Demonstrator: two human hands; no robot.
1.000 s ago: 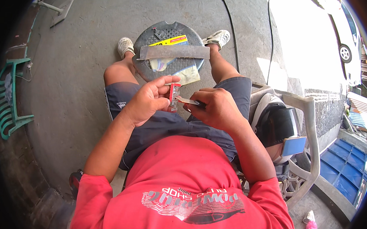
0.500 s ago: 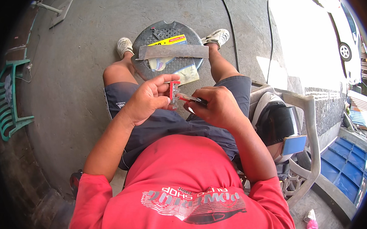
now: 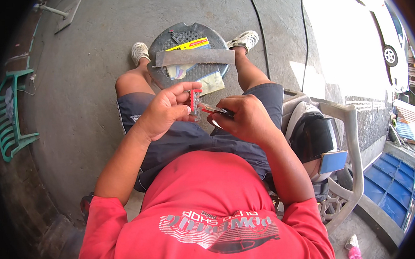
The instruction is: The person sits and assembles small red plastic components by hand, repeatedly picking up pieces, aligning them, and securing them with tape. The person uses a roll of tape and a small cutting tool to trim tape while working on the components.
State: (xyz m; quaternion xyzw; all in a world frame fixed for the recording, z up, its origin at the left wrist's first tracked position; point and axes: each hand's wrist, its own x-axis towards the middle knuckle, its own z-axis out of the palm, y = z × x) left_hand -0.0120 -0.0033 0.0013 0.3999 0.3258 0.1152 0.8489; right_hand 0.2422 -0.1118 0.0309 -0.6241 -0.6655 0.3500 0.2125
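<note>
While pinching a small red part (image 3: 195,101) — left hand (image 3: 164,111), right hand (image 3: 245,119) gripping a thin tool (image 3: 212,109) — knees close beneath.

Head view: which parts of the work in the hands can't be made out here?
- Small red piece: too small to identify; left hand fingers cover its edge.
- Slim tool: handle hidden inside right hand.
- Where tool meets piece: too small to tell.
- Lap beneath: blocked by both hands.

Single head-worn fisheye view was aimed steeply downward, close over lap; red shirt (image 3: 208,222) was seen at lower edge.
</note>
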